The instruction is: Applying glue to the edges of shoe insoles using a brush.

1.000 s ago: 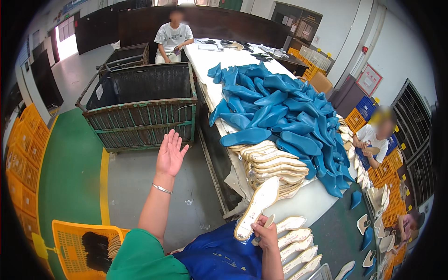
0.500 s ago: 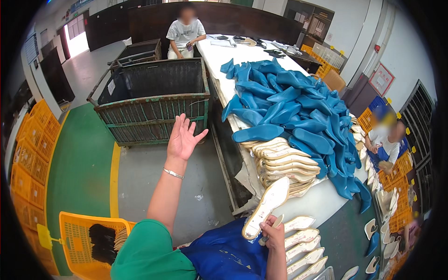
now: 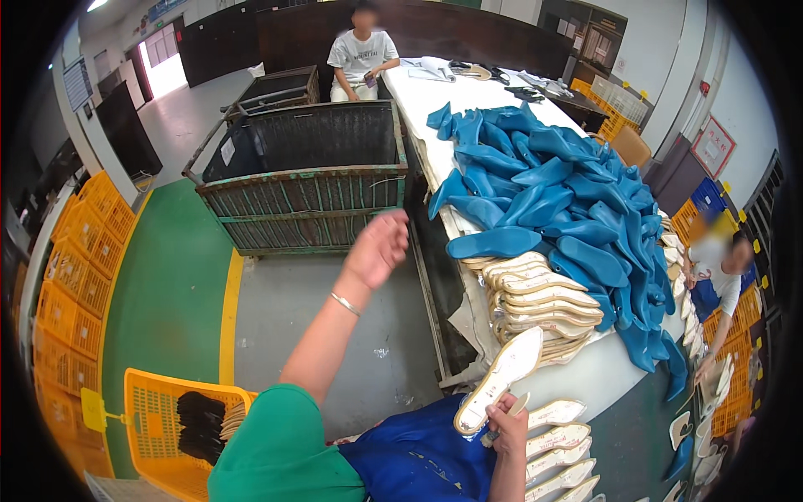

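Note:
My left hand (image 3: pixel 378 249) is raised over the floor beside the table, empty, its fingers curled in. A silver bangle circles that wrist. Low over the table's near edge, my right hand (image 3: pixel 508 422) is closed on a pale shoe insole (image 3: pixel 504 376), gripping it by the heel end. A small cream piece (image 3: pixel 520 404) sticks up from the same hand; I cannot tell what it is. Just beyond lies a stack of similar insoles (image 3: pixel 544 301). More insoles (image 3: pixel 559 441) lie in a row to the right of this hand.
Blue shoe lasts (image 3: pixel 577 201) are heaped on the table. A dark-sided metal cart (image 3: pixel 305 209) stands left of it. A yellow basket (image 3: pixel 155 443) with black pieces is at my left; yellow crates (image 3: pixel 75 276) line the far left. One person sits behind the cart, another works at right.
My left hand has gone from spread fingers to curled ones and swung slightly lower. My right hand keeps its hold on the insole. The view has shifted left; the person at right now reaches downward.

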